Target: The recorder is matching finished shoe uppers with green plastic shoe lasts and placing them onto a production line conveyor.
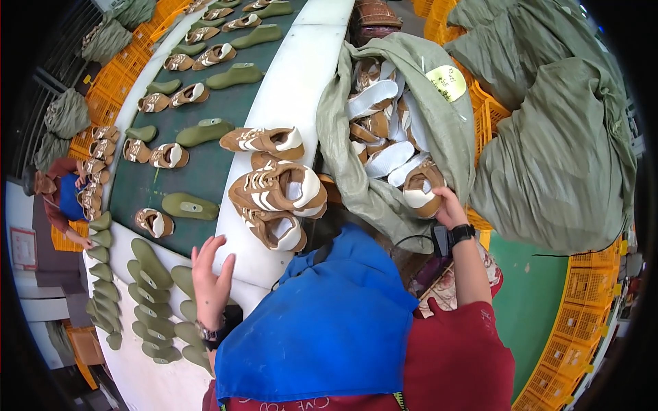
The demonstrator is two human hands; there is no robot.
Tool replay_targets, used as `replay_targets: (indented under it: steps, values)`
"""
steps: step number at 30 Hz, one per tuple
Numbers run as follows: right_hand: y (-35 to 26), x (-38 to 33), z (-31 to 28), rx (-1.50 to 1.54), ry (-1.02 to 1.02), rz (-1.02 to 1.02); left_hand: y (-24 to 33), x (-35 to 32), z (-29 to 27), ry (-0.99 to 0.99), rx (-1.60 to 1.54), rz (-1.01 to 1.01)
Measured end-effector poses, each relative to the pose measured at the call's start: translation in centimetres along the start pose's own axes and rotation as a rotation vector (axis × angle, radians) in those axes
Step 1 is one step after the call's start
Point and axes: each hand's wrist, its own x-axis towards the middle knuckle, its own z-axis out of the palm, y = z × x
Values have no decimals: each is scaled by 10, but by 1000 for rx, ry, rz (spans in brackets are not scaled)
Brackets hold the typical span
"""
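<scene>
My right hand [450, 209] grips a brown sneaker [419, 198] by its heel end, at the near side of an open green woven sack [392, 218]. Inside the sack lie several more brown and white sneakers [373, 98], some with pale soles turned up. My left hand [212, 279] is raised with its fingers spread and holds nothing. It hovers beside the olive shoe lasts [152, 264] on the white table [154, 383]. Between my hands, a small heap of brown sneakers with white stripes [274, 185] rests on the white ledge [288, 75].
A dark green conveyor belt [147, 198] carries sneakers and olive lasts in rows. At the far left stands a co-worker [62, 188], near sneakers and lasts lined along the edge. Large filled sacks [548, 157] and yellow crates [558, 356] line the right.
</scene>
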Motion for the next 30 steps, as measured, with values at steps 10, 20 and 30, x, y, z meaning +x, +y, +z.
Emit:
replay_targets:
  steps: [10, 20, 30]
  values:
    - [-2, -86, 103, 380, -542, -9, 57, 49, 52, -316, -261, 439]
    - [-20, -104, 228, -161, -782, -339, 68, 60, 69, -188, -692, 152]
    - [-4, -101, 283, -961, -240, -1427, 53, 54, 42, 337, -209, 196]
